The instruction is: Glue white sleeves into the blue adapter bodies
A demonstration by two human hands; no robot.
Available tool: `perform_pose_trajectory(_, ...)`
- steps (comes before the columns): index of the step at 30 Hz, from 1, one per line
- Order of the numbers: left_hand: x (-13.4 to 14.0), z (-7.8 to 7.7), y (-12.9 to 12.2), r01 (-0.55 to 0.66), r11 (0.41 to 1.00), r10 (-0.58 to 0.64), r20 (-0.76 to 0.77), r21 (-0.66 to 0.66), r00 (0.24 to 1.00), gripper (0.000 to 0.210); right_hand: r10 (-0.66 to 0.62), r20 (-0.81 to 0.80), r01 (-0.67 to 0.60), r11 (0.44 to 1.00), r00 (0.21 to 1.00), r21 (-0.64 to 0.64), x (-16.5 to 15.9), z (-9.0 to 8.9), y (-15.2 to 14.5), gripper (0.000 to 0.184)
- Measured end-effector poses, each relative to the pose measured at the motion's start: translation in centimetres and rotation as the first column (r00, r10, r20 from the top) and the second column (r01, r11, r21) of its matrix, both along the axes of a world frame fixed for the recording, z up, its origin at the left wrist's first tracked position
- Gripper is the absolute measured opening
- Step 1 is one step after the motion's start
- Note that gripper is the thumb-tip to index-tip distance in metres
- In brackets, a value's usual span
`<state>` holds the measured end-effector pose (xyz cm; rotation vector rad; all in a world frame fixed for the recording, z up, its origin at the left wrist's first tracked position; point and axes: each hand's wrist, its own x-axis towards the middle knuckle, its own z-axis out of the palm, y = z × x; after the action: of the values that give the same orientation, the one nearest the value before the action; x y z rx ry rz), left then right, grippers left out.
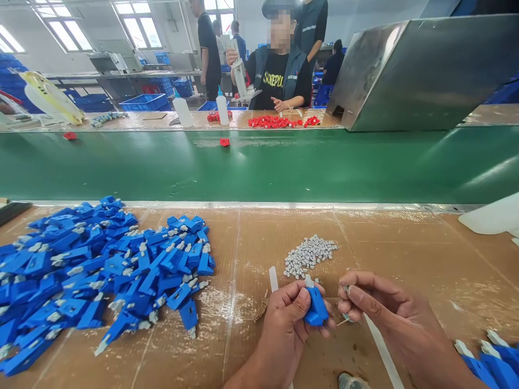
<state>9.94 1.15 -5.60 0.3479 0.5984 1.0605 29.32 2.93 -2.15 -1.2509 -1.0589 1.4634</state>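
My left hand [290,319] is closed around a blue plastic part [315,306] with a pale grey tip pointing away from me. Just right of it, my right hand [389,313] pinches a small grey piece [346,290] between thumb and forefinger; the fingers hide most of it. Something thin and greenish shows under those fingertips, too small to name. Beyond both hands lies a heap of small grey pieces [310,255] on the brown tabletop [251,243]. The two hands are close but apart.
A large pile of blue parts [101,265] covers the left side; several more [488,356] lie at lower right. A green conveyor belt [259,167] crosses ahead, carrying a red piece [224,142]. Beyond it, a person [279,70] sits behind red parts [275,122], beside a metal housing [417,75].
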Motion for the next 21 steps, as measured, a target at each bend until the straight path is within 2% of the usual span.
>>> perform_pose_trajectory(3,0.0,0.2,0.1,-0.003,1.0,0.003,0.006,-0.003,1.0,0.049,-0.018,0.097,0.007,0.993,0.995,0.118,0.1,-0.4,0.1,0.041)
perform_pose_trajectory(5,-0.1,0.2,0.1,-0.007,1.0,0.007,0.009,-0.007,1.0,0.05,-0.043,0.091,0.03,0.99,0.995,0.134,-0.4,0.0,0.1,0.043)
perform_pose_trajectory(9,0.0,0.2,0.0,-0.011,1.0,0.011,0.018,-0.012,1.0,0.051,-0.055,-0.031,0.055,0.999,0.998,-0.003,-1.3,1.3,-0.1,0.045)
perform_pose_trajectory(14,0.0,0.3,0.0,-0.004,1.0,0.005,0.016,-0.015,1.0,0.052,-0.145,-0.156,0.111,0.972,0.977,-0.205,-1.5,1.9,-0.2,0.047)
perform_pose_trajectory(21,-0.2,0.3,0.0,-0.008,1.0,0.009,-0.026,0.029,1.0,0.049,-0.119,-0.191,0.069,0.965,0.974,-0.252,-1.8,2.3,-0.3,0.043)
